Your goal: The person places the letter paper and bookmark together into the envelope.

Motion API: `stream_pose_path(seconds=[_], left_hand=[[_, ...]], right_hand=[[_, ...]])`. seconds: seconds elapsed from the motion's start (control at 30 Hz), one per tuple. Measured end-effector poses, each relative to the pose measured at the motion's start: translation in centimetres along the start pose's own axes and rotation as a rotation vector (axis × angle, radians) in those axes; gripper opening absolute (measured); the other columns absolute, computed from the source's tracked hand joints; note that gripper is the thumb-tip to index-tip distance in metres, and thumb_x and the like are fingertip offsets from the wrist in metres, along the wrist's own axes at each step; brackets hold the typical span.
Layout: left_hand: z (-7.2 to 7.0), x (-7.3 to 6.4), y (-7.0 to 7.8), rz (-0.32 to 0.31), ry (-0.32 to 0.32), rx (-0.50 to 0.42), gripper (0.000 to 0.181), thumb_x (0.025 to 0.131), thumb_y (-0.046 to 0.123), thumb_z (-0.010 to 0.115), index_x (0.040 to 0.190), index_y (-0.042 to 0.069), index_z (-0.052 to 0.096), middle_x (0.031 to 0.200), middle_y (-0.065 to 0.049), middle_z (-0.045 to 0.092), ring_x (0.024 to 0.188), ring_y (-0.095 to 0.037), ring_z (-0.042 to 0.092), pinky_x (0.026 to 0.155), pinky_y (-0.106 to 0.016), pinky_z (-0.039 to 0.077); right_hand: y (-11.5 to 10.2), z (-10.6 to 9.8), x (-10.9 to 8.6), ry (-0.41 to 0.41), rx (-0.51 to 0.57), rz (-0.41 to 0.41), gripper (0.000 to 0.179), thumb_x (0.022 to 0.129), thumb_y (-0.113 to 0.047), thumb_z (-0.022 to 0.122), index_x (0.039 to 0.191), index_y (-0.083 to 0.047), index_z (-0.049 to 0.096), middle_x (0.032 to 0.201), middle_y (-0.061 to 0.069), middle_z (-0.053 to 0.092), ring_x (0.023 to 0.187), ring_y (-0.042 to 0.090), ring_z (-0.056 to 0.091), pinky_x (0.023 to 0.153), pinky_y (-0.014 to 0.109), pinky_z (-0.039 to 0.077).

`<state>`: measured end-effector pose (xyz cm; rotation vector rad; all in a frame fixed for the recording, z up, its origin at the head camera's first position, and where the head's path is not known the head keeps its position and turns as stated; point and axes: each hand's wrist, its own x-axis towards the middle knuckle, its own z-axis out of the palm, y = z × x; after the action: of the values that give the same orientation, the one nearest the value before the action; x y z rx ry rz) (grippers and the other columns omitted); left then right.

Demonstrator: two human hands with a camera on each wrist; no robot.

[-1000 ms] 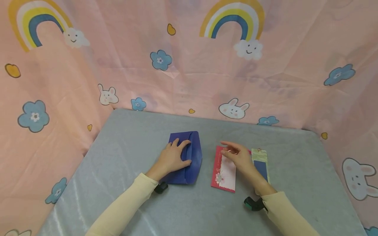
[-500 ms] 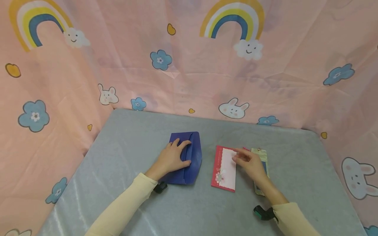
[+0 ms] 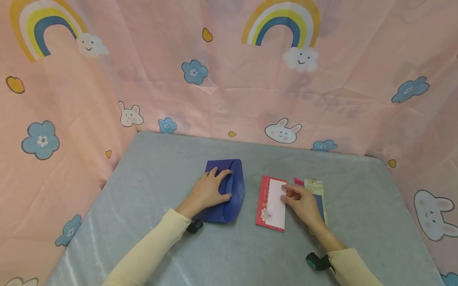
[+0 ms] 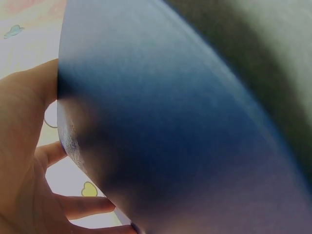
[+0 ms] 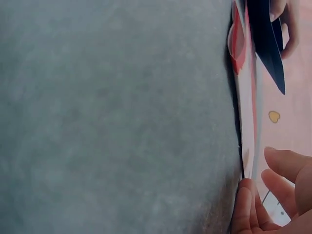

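A dark blue envelope (image 3: 234,198) lies on the table with its pointed flap spread out to the right. My left hand (image 3: 209,190) rests on it, fingers spread and slightly bent, the thumb at the base of the flap. Right of the envelope lies a red and white card (image 3: 275,206) with printed flowers at its lower left. My right hand (image 3: 302,202) has its fingertips at the card's right edge. In the right wrist view the thumb (image 5: 287,161) stands apart from the fingers, which touch the table at the card's end.
A pale green and blue bookmark-like strip (image 3: 319,200) lies partly under my right hand, a pink tassel (image 3: 298,181) beside its top. The grey table (image 3: 229,254) meets a pink patterned cloth (image 3: 229,103) at the back and sides.
My right hand has moved right from above the card, then slightly down to its right edge, uncovering the card's top and the pink tassel. My left hand and the envelope stay nearly still.
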<state>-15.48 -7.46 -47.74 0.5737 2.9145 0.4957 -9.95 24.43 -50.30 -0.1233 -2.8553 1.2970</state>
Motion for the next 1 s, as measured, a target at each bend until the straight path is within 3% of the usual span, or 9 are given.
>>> stream_pose_path(seconds=[0.2,0.43,1.0], left_hand=[[0.1,0.1,0.0,-0.002,-0.002,0.012,0.074,0.081,0.052,0.071,0.147,0.035,0.042,0.152,-0.021,0.043,0.131,-0.047,0.05,0.093,-0.061,0.051],[0.2,0.2,-0.1,-0.001,0.0,0.021,0.074,0.081,0.053,0.071,0.147,0.035,0.042,0.152,-0.021,0.043,0.131,-0.047,0.05,0.092,-0.061,0.051],[0.2,0.1,0.2,0.005,0.009,0.017,0.075,0.081,0.052,0.071,0.147,0.035,0.041,0.151,-0.021,0.044,0.13,-0.047,0.051,0.093,-0.061,0.051]], right_hand=[[-0.2,0.1,0.0,-0.014,-0.051,0.007,0.04,0.088,-0.018,0.073,0.126,-0.008,0.067,0.099,0.012,0.062,0.083,0.017,0.054,0.069,0.018,0.045],[-0.3,0.7,0.2,-0.024,-0.118,-0.026,0.043,0.084,-0.017,0.077,0.125,-0.007,0.068,0.094,0.011,0.058,0.076,0.016,0.05,0.063,0.022,0.04],[-1.6,1.2,-0.2,0.011,-0.198,0.038,0.043,0.084,-0.015,0.076,0.124,-0.004,0.066,0.092,0.011,0.059,0.078,0.02,0.05,0.065,0.029,0.036]])
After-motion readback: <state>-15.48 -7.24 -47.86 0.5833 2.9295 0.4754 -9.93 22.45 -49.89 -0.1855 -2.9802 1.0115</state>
